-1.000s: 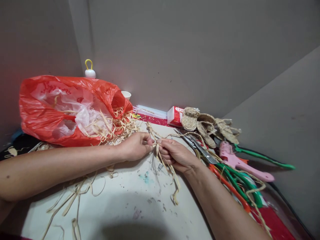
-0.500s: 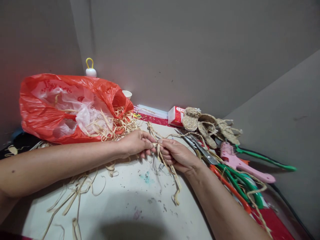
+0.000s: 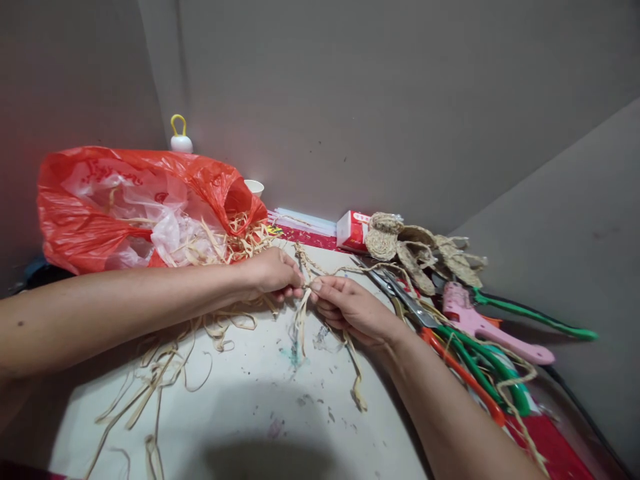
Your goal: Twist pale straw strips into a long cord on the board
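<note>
Left hand (image 3: 276,273) and right hand (image 3: 347,305) both pinching straw strands (image 3: 301,320); exact contact hidden. Left forearm (image 3: 150,299) covers lower edge of red bag (image 3: 90,230).

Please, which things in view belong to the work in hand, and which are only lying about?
Likely in the work: straw strands, pinched by the left hand and right hand; braid beside them; perhaps similar loose straw.

Untouched, apparently only lying about: red bag, scissors, glue gun, woven pieces, red-white pack, cup.

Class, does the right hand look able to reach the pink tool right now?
Probably, if the right hand drops the strands; the pink tool lies nearby, though scissors lie between.
</note>
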The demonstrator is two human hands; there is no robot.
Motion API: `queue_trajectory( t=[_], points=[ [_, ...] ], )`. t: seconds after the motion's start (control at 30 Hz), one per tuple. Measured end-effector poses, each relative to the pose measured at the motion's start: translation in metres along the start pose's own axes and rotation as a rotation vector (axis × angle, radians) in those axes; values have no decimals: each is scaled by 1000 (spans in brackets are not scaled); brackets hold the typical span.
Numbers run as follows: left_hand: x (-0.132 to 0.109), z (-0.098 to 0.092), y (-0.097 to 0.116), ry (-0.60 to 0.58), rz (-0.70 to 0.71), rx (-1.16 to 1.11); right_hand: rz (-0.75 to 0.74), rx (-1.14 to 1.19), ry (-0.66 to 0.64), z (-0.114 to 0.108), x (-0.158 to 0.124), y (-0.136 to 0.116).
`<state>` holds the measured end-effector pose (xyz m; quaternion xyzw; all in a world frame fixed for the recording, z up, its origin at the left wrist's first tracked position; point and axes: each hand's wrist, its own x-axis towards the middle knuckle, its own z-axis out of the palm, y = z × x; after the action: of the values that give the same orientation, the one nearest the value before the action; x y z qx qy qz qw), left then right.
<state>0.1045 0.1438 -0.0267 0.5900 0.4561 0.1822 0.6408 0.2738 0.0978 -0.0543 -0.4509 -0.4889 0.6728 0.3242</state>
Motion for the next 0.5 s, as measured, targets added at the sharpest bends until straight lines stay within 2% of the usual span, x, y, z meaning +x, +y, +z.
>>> queue_trajectory(
  t=[0.1, 0.23, 0.33, 0.5],
  points=[
    [1, -1, 3, 0, -28, 47, -5, -120, 50, 4, 1, 2],
    [0, 1, 5, 5, -126, 55, -90, -321, 224, 16, 5, 7],
    [-4, 7, 3, 20, -170, 41, -130, -330, 316, 26, 8, 10],
    [-16, 20, -6, 109, -96, -67, -15, -71, 211, 33, 5, 7]
  ],
)
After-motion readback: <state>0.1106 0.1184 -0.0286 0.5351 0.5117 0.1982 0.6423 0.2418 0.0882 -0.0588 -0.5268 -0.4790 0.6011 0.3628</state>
